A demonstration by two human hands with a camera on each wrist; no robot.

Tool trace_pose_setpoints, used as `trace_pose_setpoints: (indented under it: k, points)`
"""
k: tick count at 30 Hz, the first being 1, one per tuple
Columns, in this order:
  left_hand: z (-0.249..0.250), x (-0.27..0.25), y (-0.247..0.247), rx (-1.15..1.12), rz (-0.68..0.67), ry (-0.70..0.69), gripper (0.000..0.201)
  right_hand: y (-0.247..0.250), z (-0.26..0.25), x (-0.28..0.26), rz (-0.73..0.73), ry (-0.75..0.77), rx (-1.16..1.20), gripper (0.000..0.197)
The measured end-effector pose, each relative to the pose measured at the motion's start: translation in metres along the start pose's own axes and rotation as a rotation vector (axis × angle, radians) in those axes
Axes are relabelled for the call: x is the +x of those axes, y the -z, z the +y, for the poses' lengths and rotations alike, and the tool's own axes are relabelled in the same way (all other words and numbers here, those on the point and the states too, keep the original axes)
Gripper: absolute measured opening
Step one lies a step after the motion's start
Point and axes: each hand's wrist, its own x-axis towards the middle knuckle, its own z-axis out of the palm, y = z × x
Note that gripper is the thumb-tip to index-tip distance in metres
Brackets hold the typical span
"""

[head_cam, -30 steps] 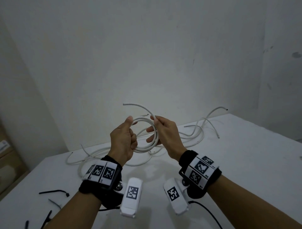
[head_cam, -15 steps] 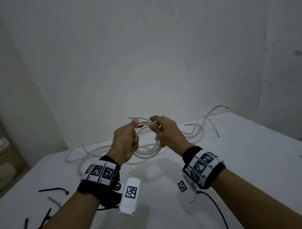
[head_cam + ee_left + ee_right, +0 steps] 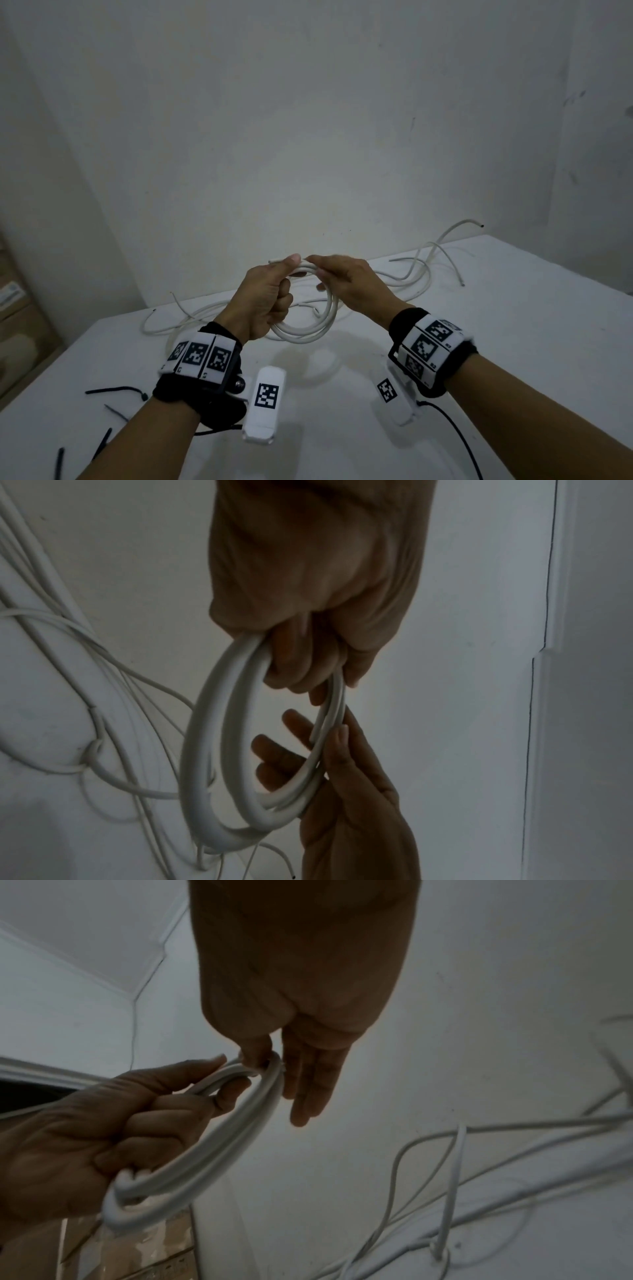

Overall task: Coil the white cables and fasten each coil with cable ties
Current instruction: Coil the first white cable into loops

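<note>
A coil of white cable [image 3: 310, 330] is held up above the white table [image 3: 513, 342]. My left hand [image 3: 287, 281] grips its left side, thumb pressed on top near the cable's end. In the left wrist view the coil [image 3: 202, 750] hangs from the curled fingers of that hand [image 3: 308, 653]. My right hand [image 3: 320, 274] pinches the top of the coil beside the left thumb. The right wrist view shows its thumb and forefinger on the coil [image 3: 240, 1123], the other fingers [image 3: 308, 1091] straight. More loose white cables [image 3: 414, 284] lie tangled at the back of the table.
Several black cable ties [image 3: 116, 390] lie on the table at the lower left. A cardboard box [image 3: 17, 308] stands beside the table's left edge. Plain walls close off the back and the right.
The free cable end that stuck up has been laid down onto the coil. Both hands have dropped slightly, and my right hand has turned palm down onto the coil's top.
</note>
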Motion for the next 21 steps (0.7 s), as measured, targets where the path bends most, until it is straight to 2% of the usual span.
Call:
trace_pose_setpoints:
  k: [2,4,7,9,11,13,15,17,21]
  points:
    - [0.003,0.0,0.002,0.029,-0.014,0.0,0.031,-0.002,-0.002,-0.002,-0.013,-0.06,0.206,0.028]
    - [0.006,-0.001,0.004,0.048,-0.025,0.003,0.03,-0.003,-0.001,-0.004,-0.017,-0.065,0.229,0.03]
    - [0.007,-0.002,0.007,0.041,-0.031,0.012,0.031,-0.008,-0.003,-0.004,-0.034,-0.014,0.145,0.036]
    - [0.006,-0.001,0.009,0.017,-0.043,0.037,0.035,-0.011,-0.004,-0.003,-0.025,0.064,0.0,0.037]
    - [0.005,-0.001,0.01,-0.084,-0.089,0.096,0.047,-0.013,-0.004,-0.002,0.016,0.159,-0.145,0.034]
    - [0.004,-0.001,0.012,-0.254,-0.136,0.177,0.062,-0.014,-0.003,-0.002,0.061,0.19,-0.177,0.031]
    - [0.004,-0.001,0.013,-0.315,-0.147,0.198,0.052,-0.015,-0.003,-0.002,0.093,0.189,-0.16,0.029]
    - [0.004,-0.003,0.012,-0.249,-0.135,0.161,0.038,-0.013,-0.004,-0.001,0.097,0.202,-0.169,0.029]
    - [0.01,-0.01,0.011,0.045,-0.112,0.019,0.035,-0.009,-0.006,-0.001,0.048,0.237,-0.249,0.029]
